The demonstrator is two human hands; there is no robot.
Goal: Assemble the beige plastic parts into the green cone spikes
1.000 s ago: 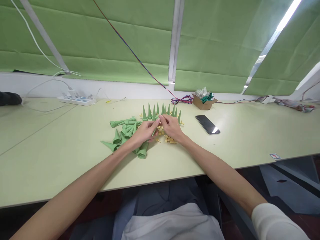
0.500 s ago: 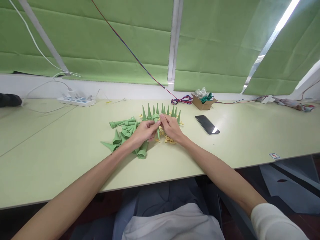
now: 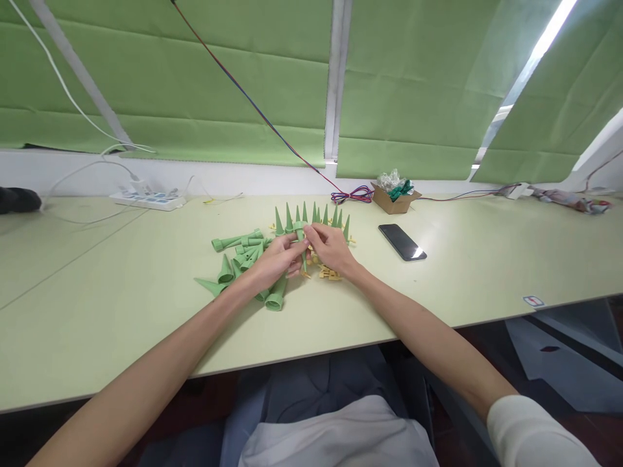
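A green cone-shaped piece (image 3: 300, 228) with a wide collar is held point down in my left hand (image 3: 282, 259), whose fingers are closed round it. My right hand (image 3: 331, 246) is pinched against the upper part of this piece; whatever is between its fingertips is too small to make out. Behind both hands stand several green cones (image 3: 279, 222), points up, in a row. Loose green cones and tubes (image 3: 250, 251) lie in a pile beside my left hand. Small yellow parts (image 3: 329, 273) lie below my right hand.
A black phone (image 3: 402, 242) lies to the right. Farther back are a small cardboard box (image 3: 395, 201) with plastic and green material, and a bundle of red-blue wire (image 3: 354, 194). A white power strip (image 3: 152, 200) with cables sits at the back left.
My right fingertips have shifted slightly left and down against the green piece. The view has moved a little; both hands remain together at the piece.
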